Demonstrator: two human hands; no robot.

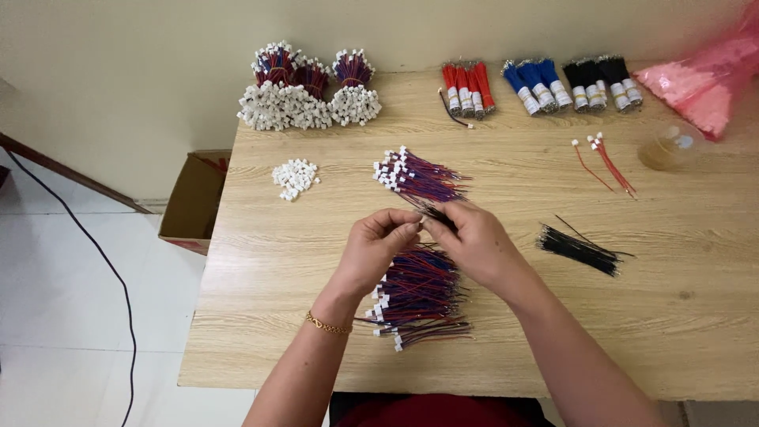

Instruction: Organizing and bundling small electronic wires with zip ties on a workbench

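My left hand (378,247) pinches a small white connector at its fingertips, above the middle of the wooden table (316,316). My right hand (473,242) meets it from the right and holds thin dark wires that run into the connector. Under both hands lies a pile of red and blue wires with white connectors (417,296). A second such pile (417,179) lies just beyond the hands. A small heap of loose white connectors (295,177) sits to the left.
Tied bundles of finished wires (304,87) stand at the back left. Red (467,88), blue (538,84) and black (602,81) wire bundles line the back. Loose black wires (579,247) lie at right, near a pink bag (706,75) and clear dish (669,147). A cardboard box (194,199) sits on the floor.
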